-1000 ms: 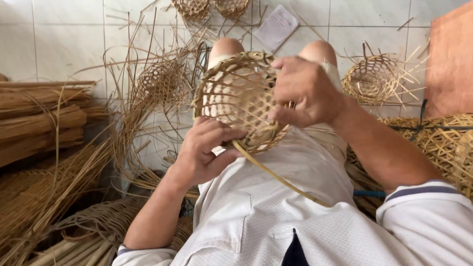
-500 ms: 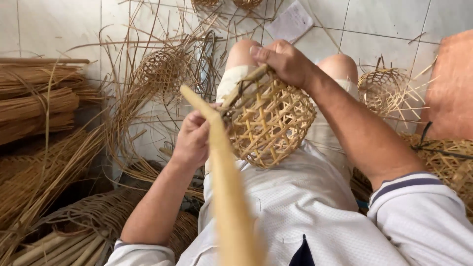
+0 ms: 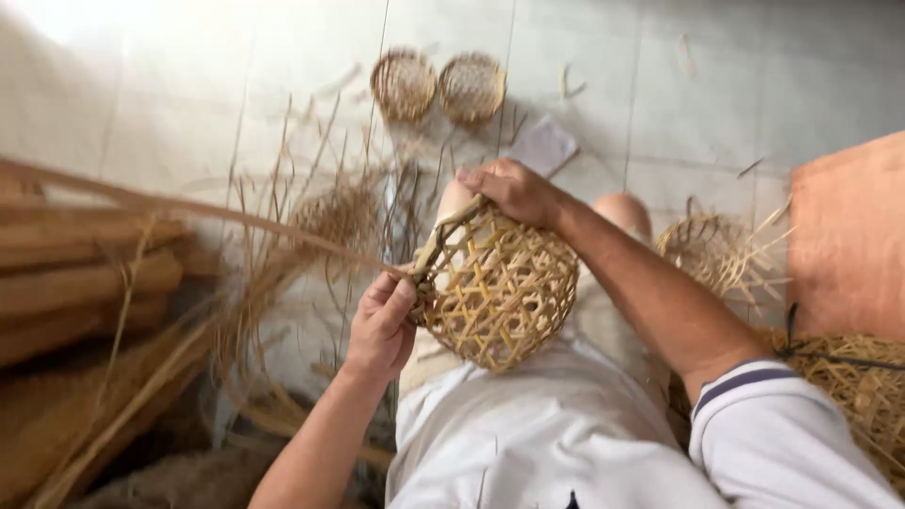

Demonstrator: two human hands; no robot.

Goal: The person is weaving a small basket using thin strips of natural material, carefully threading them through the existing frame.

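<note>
A small round basket (image 3: 504, 287) of open-weave bamboo strips rests on my lap, turned on its side with its bottom facing me. My right hand (image 3: 509, 188) grips the basket's rim at the top. My left hand (image 3: 382, 325) pinches the rim at the left, where a long flat bamboo strip (image 3: 207, 209) leaves the basket and stretches away to the left edge of the view. I am seated, with my knees above a tiled floor.
Two small woven baskets (image 3: 438, 87) lie on the tiled floor ahead. Bundles of bamboo strips (image 3: 85, 283) pile at the left, loose strands (image 3: 311, 236) in the middle. An unfinished basket (image 3: 716, 250) and an orange cloth (image 3: 848, 236) are at right, more weaving (image 3: 858, 386) below.
The basket has been turned from mouth-up to side-on. The long strip, which pointed towards the camera half a second ago, now stretches out to the left. Both hands stayed on the rim.
</note>
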